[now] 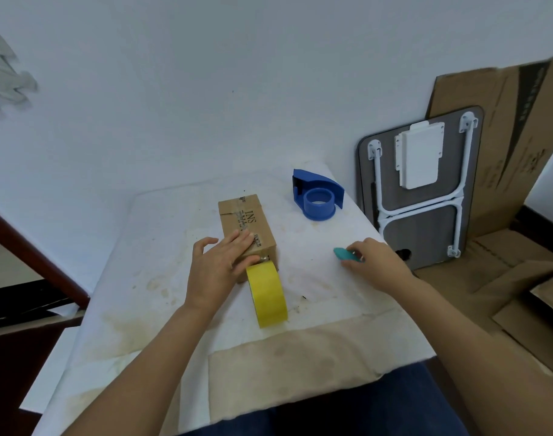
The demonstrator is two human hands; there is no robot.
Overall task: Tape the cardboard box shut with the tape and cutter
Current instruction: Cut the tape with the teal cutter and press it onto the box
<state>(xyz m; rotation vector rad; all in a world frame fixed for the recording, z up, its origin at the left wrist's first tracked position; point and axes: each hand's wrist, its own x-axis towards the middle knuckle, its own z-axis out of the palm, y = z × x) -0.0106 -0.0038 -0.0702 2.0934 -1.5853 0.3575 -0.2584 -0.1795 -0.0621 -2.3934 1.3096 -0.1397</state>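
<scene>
Cardboard box point(246, 226) lies lengthwise near the middle of the white-covered table point(143, 247), its flaps folded down and a strip of clear tape seemingly running along the top seam. At its near end the yellow tape roll point(268, 294) stands on edge, touching the box, likely because the strip is still joined to it and waits to be severed. The left hand point(215, 269) lies flat across the near part of the lid, fingers spread and uncurled, pressing rather than gripping; I judge it is pinning the tape and steadying the box for the cut. To the right, well apart from the box, the right hand point(374, 262) curls over the small teal cutter point(347, 255), fingertips touching it, though whether it is gripped or only touched I cannot tell, since the palm hides most of it. Farther off, at the far right of the table, a blue tape dispenser point(317, 195) sits unused.
</scene>
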